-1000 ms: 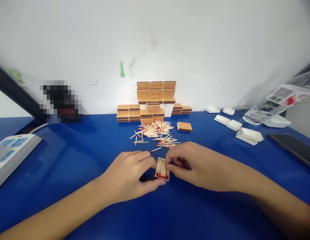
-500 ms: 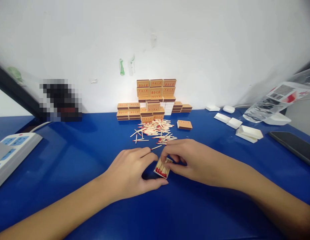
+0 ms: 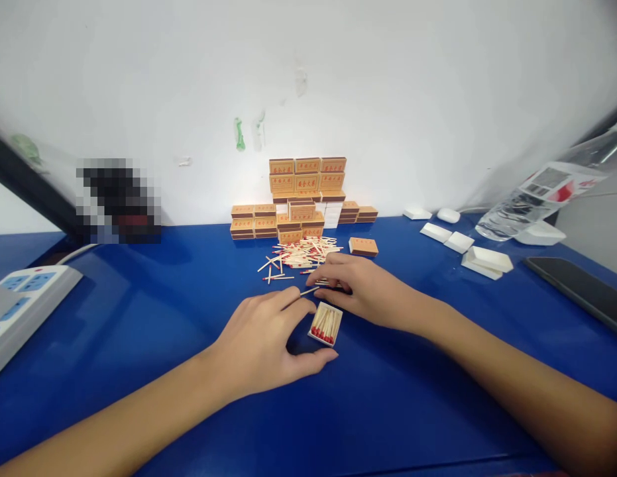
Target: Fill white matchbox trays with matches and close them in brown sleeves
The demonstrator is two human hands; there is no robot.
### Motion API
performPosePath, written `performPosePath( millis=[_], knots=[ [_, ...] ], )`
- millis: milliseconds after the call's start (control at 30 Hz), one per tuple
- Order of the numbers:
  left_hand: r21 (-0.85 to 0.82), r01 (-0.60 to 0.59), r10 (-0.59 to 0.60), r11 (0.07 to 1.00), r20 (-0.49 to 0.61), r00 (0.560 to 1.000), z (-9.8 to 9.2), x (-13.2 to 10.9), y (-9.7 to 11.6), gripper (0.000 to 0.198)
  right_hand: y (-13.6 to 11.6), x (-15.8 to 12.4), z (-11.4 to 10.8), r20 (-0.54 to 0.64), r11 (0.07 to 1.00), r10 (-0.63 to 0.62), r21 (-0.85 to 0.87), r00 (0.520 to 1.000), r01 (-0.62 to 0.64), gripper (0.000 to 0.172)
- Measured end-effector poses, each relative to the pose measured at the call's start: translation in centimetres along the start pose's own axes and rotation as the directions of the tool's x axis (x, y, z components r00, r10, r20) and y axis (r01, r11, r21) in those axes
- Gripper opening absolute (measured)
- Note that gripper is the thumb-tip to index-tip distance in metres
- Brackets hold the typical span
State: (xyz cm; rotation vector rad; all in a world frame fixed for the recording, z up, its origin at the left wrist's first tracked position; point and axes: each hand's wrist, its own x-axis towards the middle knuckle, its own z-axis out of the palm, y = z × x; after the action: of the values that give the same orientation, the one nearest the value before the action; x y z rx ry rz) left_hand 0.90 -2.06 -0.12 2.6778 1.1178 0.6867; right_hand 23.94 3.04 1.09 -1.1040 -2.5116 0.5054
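Observation:
A small white matchbox tray (image 3: 326, 324) lies on the blue table, part filled with matches whose red heads face me. My left hand (image 3: 271, 338) rests beside it, thumb and forefinger spread around its left side without a visible grip. Just beyond the tray, my right hand (image 3: 355, 286) reaches down with thumb and forefinger apart near the end of a single loose match (image 3: 309, 291). Behind that lies a heap of red-tipped matches (image 3: 308, 252), partly covered by my right fingers. A closed matchbox (image 3: 363, 247) sits right of the heap.
Stacked matchboxes (image 3: 307, 183) stand against the wall. At right are white trays (image 3: 487, 262), a clear plastic bottle (image 3: 521, 199) and a dark phone (image 3: 579, 288). A power strip (image 3: 34, 311) lies at left, near a pixelated dark object (image 3: 120, 200).
My right hand has moved up and away from inside the tray to the loose match beyond it. My left hand stays about the tray. The view has shifted slightly.

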Motion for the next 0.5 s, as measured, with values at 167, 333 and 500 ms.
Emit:
performPosePath(
  millis=[167, 333, 500],
  knots=[
    [0.072, 0.015, -0.015, 0.997, 0.002, 1.000, 0.4, 0.2, 0.3, 0.042, -0.5, 0.4, 0.5, 0.072, 0.996, 0.032, -0.091, 0.997, -0.025, 0.015],
    [0.080, 0.038, -0.040, 0.996, 0.027, 0.999, 0.0, 0.1, 0.1, 0.026, -0.1, -0.5, -1.4, 0.019, 0.998, 0.050, -0.024, 0.999, -0.049, 0.018],
    [0.087, 0.045, -0.049, 0.995, 0.037, 0.998, -0.7, 0.0, -0.7, 0.026, -1.0, -1.7, -2.4, 0.087, 0.997, 0.013, 0.081, 0.996, -0.020, 0.021]
  ],
)
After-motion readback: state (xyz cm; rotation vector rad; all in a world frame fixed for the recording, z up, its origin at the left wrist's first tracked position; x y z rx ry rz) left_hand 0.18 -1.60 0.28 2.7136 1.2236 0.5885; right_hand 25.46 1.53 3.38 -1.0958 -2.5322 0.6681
